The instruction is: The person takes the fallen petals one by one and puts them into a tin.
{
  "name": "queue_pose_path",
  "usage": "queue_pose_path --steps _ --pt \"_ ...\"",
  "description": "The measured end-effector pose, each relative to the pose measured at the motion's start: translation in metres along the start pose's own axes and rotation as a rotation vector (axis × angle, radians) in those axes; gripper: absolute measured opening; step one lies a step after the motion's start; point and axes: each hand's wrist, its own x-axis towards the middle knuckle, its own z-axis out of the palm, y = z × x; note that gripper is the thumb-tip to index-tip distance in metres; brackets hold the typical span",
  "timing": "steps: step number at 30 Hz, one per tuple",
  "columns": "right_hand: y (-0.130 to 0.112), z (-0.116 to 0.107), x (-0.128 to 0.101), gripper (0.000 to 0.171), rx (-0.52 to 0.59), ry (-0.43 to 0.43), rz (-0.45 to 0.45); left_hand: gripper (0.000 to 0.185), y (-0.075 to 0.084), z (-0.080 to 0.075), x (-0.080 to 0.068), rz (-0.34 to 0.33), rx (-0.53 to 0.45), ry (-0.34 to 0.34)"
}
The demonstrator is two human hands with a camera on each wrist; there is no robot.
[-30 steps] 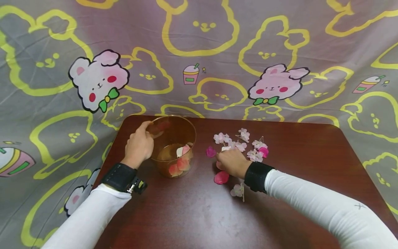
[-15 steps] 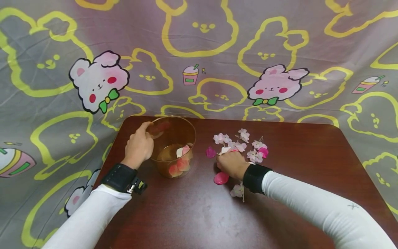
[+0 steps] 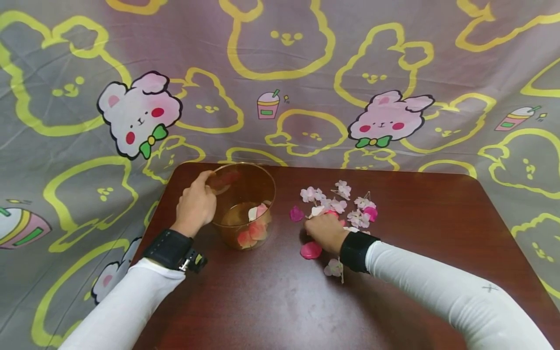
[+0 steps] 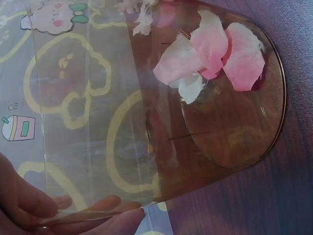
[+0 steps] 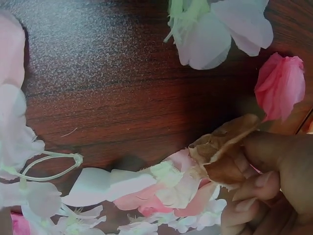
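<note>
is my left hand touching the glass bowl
Touching. In the left wrist view the left hand's fingers press against the glass bowl rim; the head view shows it gripping that rim.

surface: dark wooden table (image 3: 393,291) | on it: clear bowl (image 3: 245,204), scattered fabric blossoms (image 3: 339,199), loose pink petal (image 3: 311,250)

The person wears long white sleeves (image 3: 442,287) on both arms, the right one bearing a small grey cross mark (image 3: 489,288). A broad black band (image 3: 167,249) circles each wrist, the left one carrying a small metal clip (image 3: 189,263).
</note>
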Motion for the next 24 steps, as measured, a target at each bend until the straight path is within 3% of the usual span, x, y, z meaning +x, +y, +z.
queue_pose_path --steps 11,24 --pt "0.002 0.002 0.002 0.007 -0.016 0.014 0.003 0.047 0.0 0.001 0.001 -0.005 0.001 0.01" --pt "0.007 -0.024 0.01 0.006 0.149 0.027 0.083 0.048 0.0 0.002 0.0 0.005 0.0 0.015"
